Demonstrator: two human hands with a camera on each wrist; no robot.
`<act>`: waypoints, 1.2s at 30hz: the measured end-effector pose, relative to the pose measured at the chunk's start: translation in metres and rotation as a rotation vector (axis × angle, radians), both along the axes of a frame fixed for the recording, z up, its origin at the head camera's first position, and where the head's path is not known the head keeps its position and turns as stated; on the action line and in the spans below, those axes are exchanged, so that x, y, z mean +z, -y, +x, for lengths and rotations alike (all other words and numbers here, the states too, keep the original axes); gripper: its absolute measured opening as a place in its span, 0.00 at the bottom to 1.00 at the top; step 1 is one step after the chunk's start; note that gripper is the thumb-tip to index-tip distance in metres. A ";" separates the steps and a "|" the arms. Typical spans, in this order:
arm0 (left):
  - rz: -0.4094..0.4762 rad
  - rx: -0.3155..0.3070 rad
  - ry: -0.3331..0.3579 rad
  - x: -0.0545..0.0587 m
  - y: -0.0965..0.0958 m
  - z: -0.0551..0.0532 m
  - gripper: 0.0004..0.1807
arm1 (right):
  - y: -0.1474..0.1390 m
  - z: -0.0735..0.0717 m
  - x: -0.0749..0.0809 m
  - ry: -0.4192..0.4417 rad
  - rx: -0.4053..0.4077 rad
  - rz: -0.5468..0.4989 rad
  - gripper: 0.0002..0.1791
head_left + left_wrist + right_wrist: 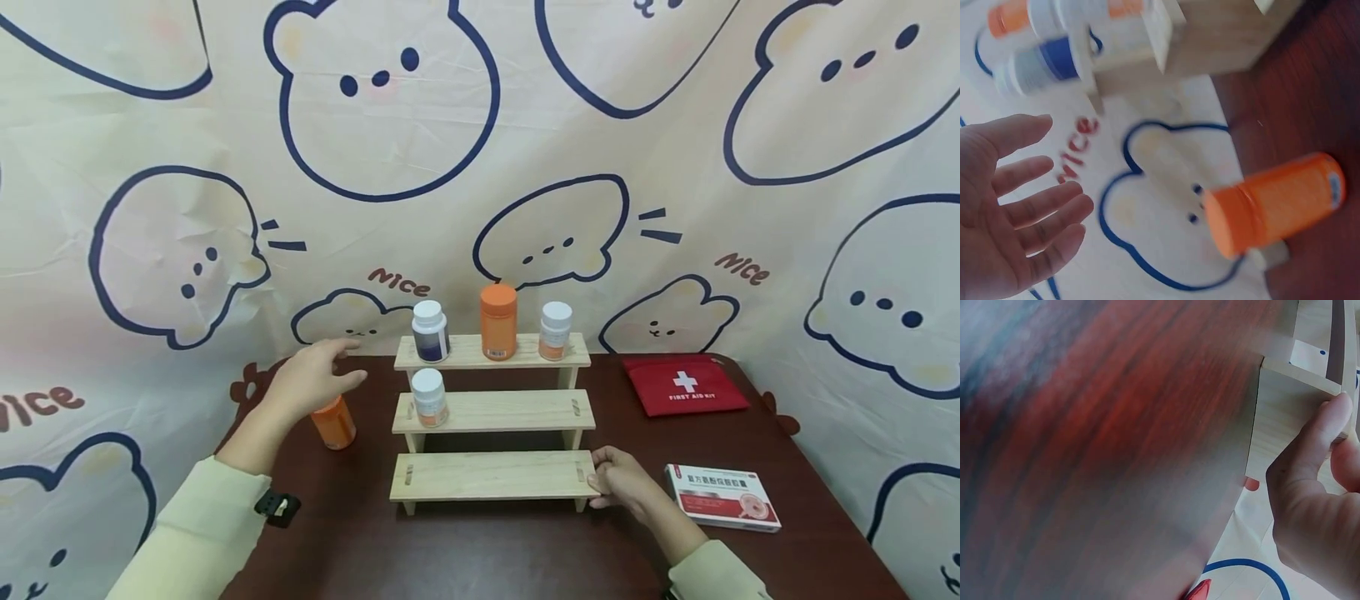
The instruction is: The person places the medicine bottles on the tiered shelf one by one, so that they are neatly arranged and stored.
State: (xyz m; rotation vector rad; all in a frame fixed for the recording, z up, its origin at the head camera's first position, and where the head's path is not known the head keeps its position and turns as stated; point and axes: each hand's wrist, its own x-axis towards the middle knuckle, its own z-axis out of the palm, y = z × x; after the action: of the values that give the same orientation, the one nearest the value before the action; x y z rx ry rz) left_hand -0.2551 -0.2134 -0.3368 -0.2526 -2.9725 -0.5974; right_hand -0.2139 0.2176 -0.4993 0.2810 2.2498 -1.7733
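Observation:
A three-step wooden shelf (491,477) stands on the table. My right hand (621,481) pinches the right end of its lowest step; the right wrist view shows the thumb on the board's (1300,378) edge. Raised at the left, my left hand (315,379) has its fingers spread and holds nothing. Just below it is an orange bottle (335,425), seen whole in the left wrist view, apart from the fingers. On the top step are a white bottle with a dark label (431,332), an orange bottle (498,323) and a small white bottle (555,331). Another white bottle (429,398) sits on the middle step's left.
A red first aid pouch (686,385) lies at the back right of the dark wooden table (487,550). Nearer is a white and red medicine box (723,497), beside my right forearm. A patterned cloth (420,233) hangs behind. A small pale object (1270,255) shows beside the orange bottle.

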 end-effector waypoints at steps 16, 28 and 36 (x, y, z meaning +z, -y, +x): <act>0.024 0.112 0.047 -0.041 0.043 -0.023 0.31 | -0.002 -0.001 -0.003 0.006 0.017 0.006 0.19; -0.049 0.048 0.142 -0.060 0.055 -0.023 0.30 | -0.002 0.000 -0.002 0.032 0.017 0.002 0.19; -0.059 0.046 0.159 -0.070 0.059 -0.025 0.31 | -0.001 -0.001 -0.001 0.024 0.013 -0.002 0.20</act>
State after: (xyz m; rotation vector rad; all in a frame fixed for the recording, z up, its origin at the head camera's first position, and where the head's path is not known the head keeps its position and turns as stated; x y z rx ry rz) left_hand -0.2798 -0.2723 -0.4065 -0.1471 -3.1431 -0.5493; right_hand -0.2146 0.2185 -0.4999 0.2856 2.2276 -1.7565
